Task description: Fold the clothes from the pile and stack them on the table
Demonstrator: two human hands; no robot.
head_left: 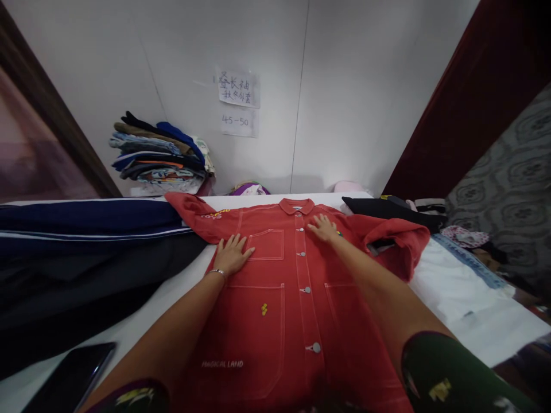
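A red button-up jacket (262, 338) lies spread front side up, its collar at the far end and its sleeves out to both sides. Metal buttons run down its middle, and "MAGICAL LAND" is stitched low on the left. Flat on the chest beside the left pocket rests my left hand (232, 254), fingers spread, a bracelet at the wrist. My right hand (323, 228) touches the upper chest right of the buttons, with its fingers apart. Neither hand grips the cloth.
Dark garments (86, 264) lie at left, near a black phone (71, 376). A stack of folded clothes (159, 155) stands at the back left. White cloth (456, 304) and a black garment (387, 212) lie at right. Handwritten papers (239, 103) hang on the wall.
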